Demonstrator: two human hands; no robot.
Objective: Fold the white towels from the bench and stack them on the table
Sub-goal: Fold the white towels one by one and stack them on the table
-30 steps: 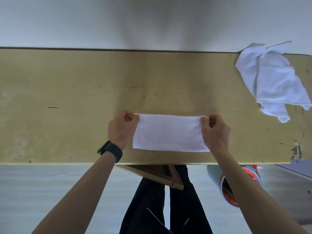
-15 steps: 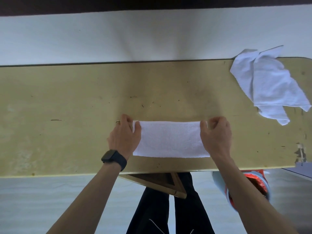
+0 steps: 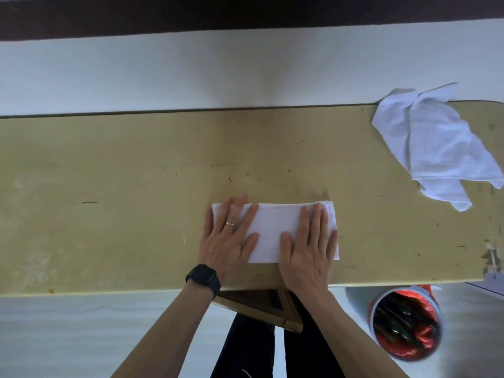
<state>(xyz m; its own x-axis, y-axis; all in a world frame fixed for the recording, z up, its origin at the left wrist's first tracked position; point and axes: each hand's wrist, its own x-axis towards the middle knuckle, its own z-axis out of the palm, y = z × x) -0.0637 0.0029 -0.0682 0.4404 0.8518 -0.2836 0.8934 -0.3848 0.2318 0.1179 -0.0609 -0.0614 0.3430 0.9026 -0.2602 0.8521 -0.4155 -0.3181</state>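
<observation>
Head view: a folded white towel (image 3: 275,230) is seen as a flat, narrow rectangle lying near the front edge of the yellowish table (image 3: 109,186). It is pressed down by both hands, palms flat and fingers spread, with nothing gripped. The left hand (image 3: 226,241) covers the towel's left end, and the right hand (image 3: 308,246) lies over its right part. A ring is seen on the left hand and a black watch (image 3: 203,278) on the left wrist. A second white towel (image 3: 436,148) lies crumpled at the table's far right corner, well apart. The folded towel's left edge and part of its near edge are hidden by the hands. The contents of a red-lined bucket (image 3: 403,323) below the table cannot be made out.
</observation>
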